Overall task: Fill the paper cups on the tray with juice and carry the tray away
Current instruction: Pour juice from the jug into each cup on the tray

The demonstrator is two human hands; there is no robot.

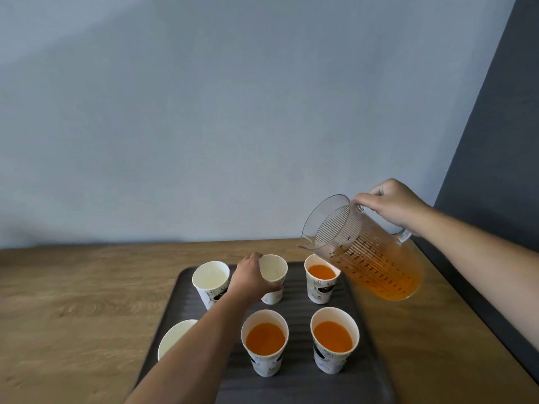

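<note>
Several white paper cups stand on a dark ribbed tray (294,386). The back right cup (321,282), front middle cup (264,342) and front right cup (334,339) hold orange juice. The back left cup (210,279), back middle cup (274,272) and front left cup (172,338) hold none. My left hand (252,279) wraps around the back middle cup. My right hand (390,204) grips the handle of a clear measuring jug (367,258), tilted left with its spout above the back right cup. Juice fills the jug's lower part.
The tray lies on a wooden table (73,301) whose right edge runs close to the jug. A pale blue wall rises behind the table, and a dark panel (495,156) stands at the right.
</note>
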